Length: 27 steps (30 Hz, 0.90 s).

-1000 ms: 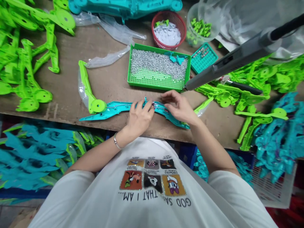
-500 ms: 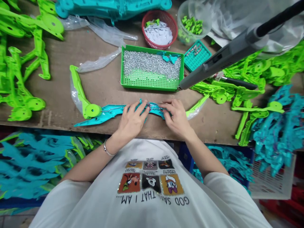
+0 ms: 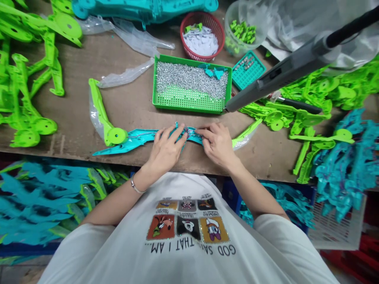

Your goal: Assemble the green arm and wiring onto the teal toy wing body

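Long curved teal plastic part (image 3: 139, 139) flat on the brown wooden workbench (image 3: 133, 106), close to its near edge, one end tucked under a lime-green curved plastic arm with a round hub (image 3: 104, 118). Left hand (image 3: 166, 150) pressed on the teal part's middle, fingers spread along it. Right hand (image 3: 217, 144) just beside, fingertips pinched on thin metal wire or spring pieces (image 3: 194, 133) on the part; too small to tell exactly. 2 hands nearly touching at the fingertips.

Behind them, a green perforated plastic tray of small silver screws (image 3: 192, 85). Farther back, a red round basket with white pieces (image 3: 201, 34) and a small teal square tray (image 3: 248, 69). A grey electric screwdriver (image 3: 284, 71) hanging above the right side. Piles of lime-green plastic parts (image 3: 26, 79) on the left.
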Motion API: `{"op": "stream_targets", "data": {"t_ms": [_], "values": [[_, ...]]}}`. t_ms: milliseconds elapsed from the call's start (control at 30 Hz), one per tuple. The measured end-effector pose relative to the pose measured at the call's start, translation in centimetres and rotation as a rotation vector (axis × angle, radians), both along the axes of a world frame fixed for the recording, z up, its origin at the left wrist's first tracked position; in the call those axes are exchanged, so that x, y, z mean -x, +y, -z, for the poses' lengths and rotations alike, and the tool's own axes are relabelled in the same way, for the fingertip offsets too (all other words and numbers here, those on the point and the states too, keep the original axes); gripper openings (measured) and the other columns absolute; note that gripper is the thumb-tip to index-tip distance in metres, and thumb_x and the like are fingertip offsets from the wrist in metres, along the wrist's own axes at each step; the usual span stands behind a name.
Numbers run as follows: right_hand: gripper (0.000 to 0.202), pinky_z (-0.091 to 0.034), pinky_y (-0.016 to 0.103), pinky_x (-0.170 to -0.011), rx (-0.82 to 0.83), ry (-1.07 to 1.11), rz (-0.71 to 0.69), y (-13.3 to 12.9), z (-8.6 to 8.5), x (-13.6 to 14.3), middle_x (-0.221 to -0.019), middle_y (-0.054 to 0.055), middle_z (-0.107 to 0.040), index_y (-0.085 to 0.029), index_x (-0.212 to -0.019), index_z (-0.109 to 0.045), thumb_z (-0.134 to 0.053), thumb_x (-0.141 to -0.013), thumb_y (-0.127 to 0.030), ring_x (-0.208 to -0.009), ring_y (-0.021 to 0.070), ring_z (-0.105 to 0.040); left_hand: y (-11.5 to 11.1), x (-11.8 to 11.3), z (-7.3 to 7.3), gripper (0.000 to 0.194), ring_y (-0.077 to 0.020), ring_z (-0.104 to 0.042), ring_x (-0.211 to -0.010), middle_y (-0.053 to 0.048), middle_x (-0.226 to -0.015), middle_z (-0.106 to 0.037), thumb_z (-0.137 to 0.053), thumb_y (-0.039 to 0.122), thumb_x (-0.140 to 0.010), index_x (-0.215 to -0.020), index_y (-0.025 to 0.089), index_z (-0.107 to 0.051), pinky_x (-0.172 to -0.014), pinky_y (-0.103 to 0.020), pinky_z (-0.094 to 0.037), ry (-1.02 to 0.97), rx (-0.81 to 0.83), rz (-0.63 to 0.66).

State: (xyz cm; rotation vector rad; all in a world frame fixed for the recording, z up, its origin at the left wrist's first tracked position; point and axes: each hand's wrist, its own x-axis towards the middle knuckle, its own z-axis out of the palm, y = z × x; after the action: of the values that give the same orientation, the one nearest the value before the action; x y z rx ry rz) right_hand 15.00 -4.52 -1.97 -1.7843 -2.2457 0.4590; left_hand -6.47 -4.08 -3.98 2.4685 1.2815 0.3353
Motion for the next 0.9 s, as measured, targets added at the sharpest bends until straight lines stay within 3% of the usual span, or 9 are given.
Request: {"op": "stream_targets", "data": {"t_ms": [200, 400, 567, 733, 900], "values": [[0.040, -0.042, 0.046, -0.087, 0.103, -0.019, 0.004, 0.4, 0.0, 0.4, -0.114, 0.012, -0.073, -0.020, -0.116, -0.075, -0.045, -0.090, -0.012, -0.102, 0.0306, -0.057, -0.1, 0.1, 0.2, 0.040, -0.0321, -0.050, -0.141, -0.013, -0.157, -0.051, -0.043, 0.021, -0.104, -0.137, 0.022, -0.065, -0.113, -0.054, -0.040, 0.005, -0.011, 0.002], [0.040, -0.049, 0.044, -0.101, 0.191, 0.372, -0.055, 1.8, -0.5, -2.2, -0.112, 0.008, -0.076, -0.019, -0.106, -0.077, -0.043, -0.086, -0.010, -0.107, 0.0251, -0.067, 0.0, 0.2, 0.5, 0.038, -0.0324, -0.050, -0.141, -0.016, -0.156, -0.051, -0.045, 0.021, -0.103, -0.135, 0.022, -0.066, -0.112, -0.055, -0.040, -0.028, -0.024, -0.009], [0.035, -0.053, 0.043, -0.096, 0.083, 0.413, 0.167, 0.6, -0.8, -3.6, -0.104, 0.006, -0.077, -0.021, -0.101, -0.076, -0.046, -0.084, -0.011, -0.103, 0.0248, -0.070, 0.1, -0.1, 0.8, 0.037, -0.0310, -0.051, -0.139, -0.016, -0.154, -0.054, -0.046, 0.021, -0.103, -0.134, 0.022, -0.066, -0.112, -0.053, -0.040, -0.053, -0.055, -0.018], [0.011, -0.052, 0.045, -0.091, -0.067, 0.326, 0.161, -1.0, -0.3, -2.2, -0.097, 0.007, -0.075, -0.022, -0.092, -0.071, -0.060, -0.090, -0.024, -0.095, 0.0252, -0.068, 0.4, -0.1, 1.0, 0.036, -0.0308, -0.051, -0.139, -0.016, -0.153, -0.055, -0.046, 0.024, -0.104, -0.133, 0.023, -0.067, -0.112, -0.053, -0.039, -0.074, -0.044, -0.019], [0.006, -0.046, 0.047, -0.089, -0.150, 0.182, 0.226, -1.9, 0.9, -0.1, -0.101, 0.009, -0.069, -0.022, -0.089, -0.067, -0.067, -0.089, -0.028, -0.096, 0.0277, -0.060, 0.4, -0.1, 0.9, 0.037, -0.0308, -0.053, -0.136, -0.015, -0.151, -0.057, -0.044, 0.027, -0.105, -0.133, 0.022, -0.067, -0.110, -0.052, -0.041, -0.054, -0.064, -0.015]]}}
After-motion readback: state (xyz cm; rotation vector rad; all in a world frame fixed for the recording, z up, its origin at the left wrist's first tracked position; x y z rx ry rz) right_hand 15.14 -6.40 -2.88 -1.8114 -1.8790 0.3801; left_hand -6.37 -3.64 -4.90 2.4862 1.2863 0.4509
